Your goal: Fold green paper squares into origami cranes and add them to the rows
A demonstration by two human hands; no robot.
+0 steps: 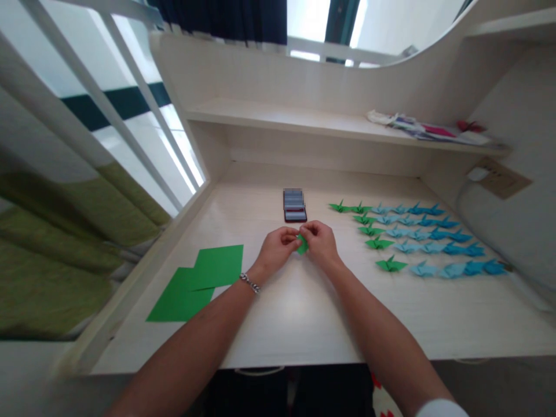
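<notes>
A small folded piece of green paper (303, 245) is pinched between my two hands above the middle of the desk. My left hand (280, 246) grips its left side, fingers closed, with a chain bracelet (249, 282) at the wrist. On the other side my right hand (320, 240) holds the paper's upper right edge between thumb and fingers. The fingers hide part of the folds. Flat green paper sheets (219, 265) overlap on the desk to the left. Rows of folded paper cranes, green (391, 264) and blue (452, 270), stand to the right.
Just beyond my hands lies a phone (295, 205) on the white desk (295, 330). A shelf (282, 119) at the back carries papers (438, 132) on its right end. A cable runs from the wall socket (499, 176); a curtain (56, 249) hangs on the left.
</notes>
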